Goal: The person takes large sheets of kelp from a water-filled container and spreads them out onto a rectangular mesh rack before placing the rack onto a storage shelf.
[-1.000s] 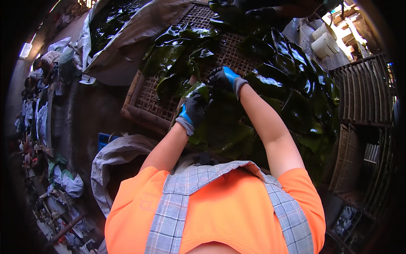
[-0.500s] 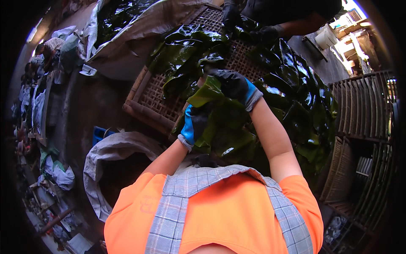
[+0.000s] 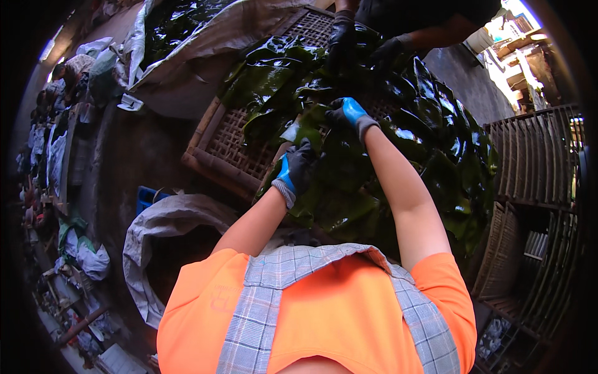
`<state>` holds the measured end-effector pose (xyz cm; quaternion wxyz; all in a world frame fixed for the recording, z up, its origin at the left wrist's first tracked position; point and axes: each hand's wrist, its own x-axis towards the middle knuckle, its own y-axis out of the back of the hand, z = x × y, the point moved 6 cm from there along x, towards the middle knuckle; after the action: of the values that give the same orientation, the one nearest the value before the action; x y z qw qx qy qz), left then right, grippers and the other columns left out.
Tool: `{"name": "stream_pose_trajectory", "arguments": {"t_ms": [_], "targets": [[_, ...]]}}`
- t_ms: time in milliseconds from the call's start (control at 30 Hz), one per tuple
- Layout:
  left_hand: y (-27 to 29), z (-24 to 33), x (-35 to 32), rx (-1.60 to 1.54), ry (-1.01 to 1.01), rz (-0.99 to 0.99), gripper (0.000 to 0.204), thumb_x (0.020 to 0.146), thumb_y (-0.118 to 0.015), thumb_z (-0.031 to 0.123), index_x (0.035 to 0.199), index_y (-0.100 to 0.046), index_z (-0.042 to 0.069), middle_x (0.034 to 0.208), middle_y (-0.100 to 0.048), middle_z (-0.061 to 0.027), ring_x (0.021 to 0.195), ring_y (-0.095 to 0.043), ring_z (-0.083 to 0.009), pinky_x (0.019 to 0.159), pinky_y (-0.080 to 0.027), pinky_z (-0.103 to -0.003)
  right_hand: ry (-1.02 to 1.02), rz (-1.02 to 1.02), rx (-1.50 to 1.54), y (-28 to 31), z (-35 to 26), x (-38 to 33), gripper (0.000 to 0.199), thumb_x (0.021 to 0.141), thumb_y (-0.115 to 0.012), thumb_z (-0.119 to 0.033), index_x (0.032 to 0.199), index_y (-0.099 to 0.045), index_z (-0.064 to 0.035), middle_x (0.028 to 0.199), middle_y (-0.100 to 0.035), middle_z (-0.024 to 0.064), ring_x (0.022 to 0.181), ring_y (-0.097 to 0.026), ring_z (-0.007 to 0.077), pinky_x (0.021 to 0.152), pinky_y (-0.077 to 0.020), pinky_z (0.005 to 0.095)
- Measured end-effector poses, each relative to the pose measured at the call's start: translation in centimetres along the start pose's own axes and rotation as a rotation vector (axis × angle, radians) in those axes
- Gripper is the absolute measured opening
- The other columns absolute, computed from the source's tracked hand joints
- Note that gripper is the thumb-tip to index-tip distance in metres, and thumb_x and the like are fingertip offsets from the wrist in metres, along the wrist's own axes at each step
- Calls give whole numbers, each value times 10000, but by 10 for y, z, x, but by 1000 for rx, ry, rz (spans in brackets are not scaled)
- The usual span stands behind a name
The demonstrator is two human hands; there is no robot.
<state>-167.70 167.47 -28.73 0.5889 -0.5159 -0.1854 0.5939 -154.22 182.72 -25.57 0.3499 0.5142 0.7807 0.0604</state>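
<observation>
Wet, glossy dark green kelp sheets (image 3: pixel 433 156) lie over a woven bamboo rack (image 3: pixel 227 140), whose bare lattice shows at the left. Low over the rack, my left hand (image 3: pixel 300 165), in a black and blue glove, is closed on the lower left edge of a kelp piece (image 3: pixel 308 129). My right hand (image 3: pixel 349 114), gloved alike, grips the same piece farther up and to the right, its fingertips partly hidden. More kelp lies under both hands.
Across the rack, a co-worker's gloved hands (image 3: pixel 341 40) reach into the kelp. A whitish sack (image 3: pixel 146 234) stands open at lower left, beside a blue container (image 3: pixel 146 198). At upper left a pale sheet (image 3: pixel 187 62) holds more kelp. Slatted racks (image 3: pixel 536 156) stand at right.
Both my hands have shifted: the left one up and to the right, the right one slightly up. The kelp piece between them hangs lower. The co-worker's hands have moved over the lattice gap.
</observation>
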Motion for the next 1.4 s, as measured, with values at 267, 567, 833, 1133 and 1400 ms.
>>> {"name": "stream_pose_trajectory", "arguments": {"t_ms": [267, 567, 833, 1133, 1400], "targets": [[18, 56, -36, 132, 131, 19, 231, 911, -590, 244, 1061, -587, 68, 999, -656, -98, 834, -638, -187, 709, -503, -297, -24, 306, -813, 7, -63, -32, 505, 793, -673, -394, 1205, -576, -118, 1060, -649, 141, 963, -625, 322, 812, -502, 408], [26, 192, 101, 2114, -596, 672, 363, 830, -625, 290, 1140, -606, 102, 1175, -596, -141, 1076, -571, -309, 886, -474, -407, 321, 353, -368, -47, -90, -55, 392, 832, -611, -376, 1160, -612, -160, 924, -674, 137, 868, -646, 306, 756, -510, 395], [-54, 211, 24, 1942, -1252, 378, 313, 839, -527, 109, 1127, -626, 182, 1164, -615, -72, 978, -616, -274, 792, -510, -371, 295, -198, 843, -52, -63, -58, 365, 892, -616, -236, 1173, -563, -9, 1031, -646, 70, 860, -623, 180, 771, -508, 290], [-48, 77, -42, 1194, -485, -209, 527, 832, -655, 62, 1322, -462, 68, 1373, -440, -114, 1258, -430, -243, 1029, -370, -359, 749, 373, 542, -15, -73, -115, 318, 911, -497, -100, 1205, -543, 13, 1175, -600, 117, 1074, -566, 191, 943, -453, 314], [-91, 65, -43, -29, 126, -350, 360, 989, -381, 289, 1266, -486, 84, 1174, -575, -86, 1091, -537, -183, 970, -409, -321, 912, 538, -885, -65, -116, -206, 507, 733, -623, -44, 1230, -530, -71, 1281, -532, 124, 1211, -478, 290, 1054, -318, 461]]}}
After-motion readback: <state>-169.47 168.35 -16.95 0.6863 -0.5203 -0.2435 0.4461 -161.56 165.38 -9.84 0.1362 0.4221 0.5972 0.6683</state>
